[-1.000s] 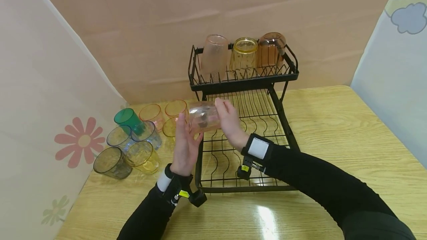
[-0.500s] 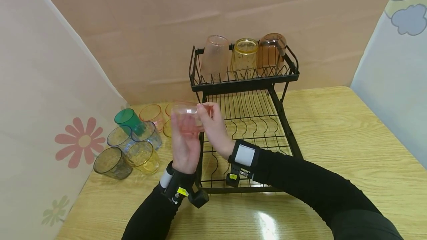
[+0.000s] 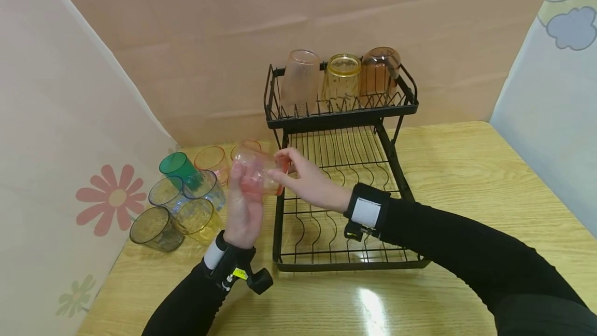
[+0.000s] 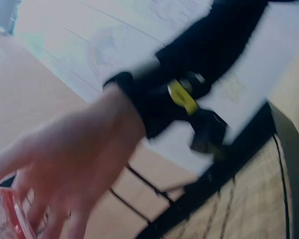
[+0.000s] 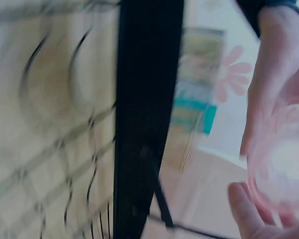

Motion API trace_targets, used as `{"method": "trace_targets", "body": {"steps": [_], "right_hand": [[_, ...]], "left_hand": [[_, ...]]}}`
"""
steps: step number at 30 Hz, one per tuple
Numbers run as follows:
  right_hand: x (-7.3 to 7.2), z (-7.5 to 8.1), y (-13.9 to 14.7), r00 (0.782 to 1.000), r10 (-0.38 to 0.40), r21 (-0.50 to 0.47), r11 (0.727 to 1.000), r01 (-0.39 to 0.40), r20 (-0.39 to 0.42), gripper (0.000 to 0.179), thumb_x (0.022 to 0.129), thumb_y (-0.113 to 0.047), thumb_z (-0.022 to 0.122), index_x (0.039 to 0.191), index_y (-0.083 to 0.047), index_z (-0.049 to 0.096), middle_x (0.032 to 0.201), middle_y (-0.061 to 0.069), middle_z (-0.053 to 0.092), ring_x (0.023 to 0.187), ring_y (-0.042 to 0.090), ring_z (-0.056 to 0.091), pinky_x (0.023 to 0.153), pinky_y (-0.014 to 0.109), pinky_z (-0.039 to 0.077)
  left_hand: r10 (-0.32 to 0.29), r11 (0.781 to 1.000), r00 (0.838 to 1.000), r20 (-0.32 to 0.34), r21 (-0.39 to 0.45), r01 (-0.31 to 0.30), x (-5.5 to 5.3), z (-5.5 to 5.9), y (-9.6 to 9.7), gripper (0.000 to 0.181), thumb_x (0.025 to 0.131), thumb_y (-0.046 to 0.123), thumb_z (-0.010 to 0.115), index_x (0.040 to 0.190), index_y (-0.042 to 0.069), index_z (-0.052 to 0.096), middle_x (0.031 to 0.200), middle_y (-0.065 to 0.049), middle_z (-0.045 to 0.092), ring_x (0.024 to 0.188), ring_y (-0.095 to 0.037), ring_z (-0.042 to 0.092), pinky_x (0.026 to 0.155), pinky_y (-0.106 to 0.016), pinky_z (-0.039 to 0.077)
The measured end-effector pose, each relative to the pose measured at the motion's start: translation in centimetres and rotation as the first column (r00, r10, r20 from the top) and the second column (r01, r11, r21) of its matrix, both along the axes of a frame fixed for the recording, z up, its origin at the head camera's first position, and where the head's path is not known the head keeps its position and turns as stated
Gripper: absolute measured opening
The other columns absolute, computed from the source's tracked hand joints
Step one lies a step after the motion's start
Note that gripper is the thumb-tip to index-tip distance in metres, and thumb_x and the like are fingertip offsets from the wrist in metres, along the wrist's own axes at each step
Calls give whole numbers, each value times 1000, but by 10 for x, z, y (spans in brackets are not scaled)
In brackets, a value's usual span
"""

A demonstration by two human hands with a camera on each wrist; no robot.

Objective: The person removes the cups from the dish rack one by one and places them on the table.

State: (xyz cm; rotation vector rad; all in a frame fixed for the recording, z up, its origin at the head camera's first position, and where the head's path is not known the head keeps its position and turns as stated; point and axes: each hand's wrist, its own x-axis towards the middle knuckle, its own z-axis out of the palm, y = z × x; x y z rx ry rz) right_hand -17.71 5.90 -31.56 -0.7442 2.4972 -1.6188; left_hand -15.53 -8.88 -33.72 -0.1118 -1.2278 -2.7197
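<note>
A pink clear glass [image 3: 256, 167] lies tilted on its side between my hands, left of the dish rack's front part. My left hand [image 3: 244, 217] holds it from below and to the left, with its fingers partly seen through the glass. At the right end, my right hand [image 3: 308, 183] grips the rim area between thumb and fingers. In the left wrist view the right hand [image 4: 74, 154] is blurred, and a bit of the glass's pink rim [image 4: 12, 216] shows at the corner. The right wrist view has the glass's round opening [image 5: 284, 162] between the left hand [image 5: 276, 74] and right fingers [image 5: 246, 211].
A black two-tier dish rack [image 3: 342, 118] stands on the wooden table [image 3: 457, 191]. Its upper tier holds a pale pink glass [image 3: 300, 79], a yellow glass [image 3: 342, 79] and a brown glass [image 3: 380, 77], upside down. Several coloured glasses, including a green one [image 3: 179, 166], stand at left.
The pink glass has moved left, away from the rack, and tilted down at its right end. My left hand closed round it; my right hand's grip turned and its wrist shifted right lately.
</note>
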Motion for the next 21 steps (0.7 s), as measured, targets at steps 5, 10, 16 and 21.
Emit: {"method": "trace_targets", "body": {"steps": [5,10,16,21], "right_hand": [[-2,4,21,939,187,488,873,-24,-288,67,86,-58,45,136,-13,34,129,1,43,117,15,41,93,31,35],[-5,9,43,756,449,733,677,61,-477,73,87,-64,34,138,-12,34,138,8,36,125,22,33,102,34,22],[-6,10,65,639,604,822,564,79,-476,73,87,-63,37,141,-13,31,141,12,32,128,29,29,104,42,17],[-4,9,81,602,657,862,495,111,-455,76,87,-67,27,142,-14,28,143,13,30,131,30,24,105,45,13]], "left_hand": [[1,993,1000,-19,-119,-3,2,-6,-19,38,89,31,56,119,10,48,126,-7,49,122,-23,40,99,-32,29],[34,980,999,-27,-197,-38,3,-11,-36,17,89,20,57,100,11,49,109,-1,49,116,-21,43,98,-33,30],[64,904,997,-38,-422,-74,10,-18,-56,39,88,7,55,122,3,37,119,-8,48,117,-19,43,98,-32,30],[62,784,994,-94,-612,-107,14,-26,-69,67,76,-1,67,132,2,31,129,-16,43,119,-21,41,100,-32,27]]}}
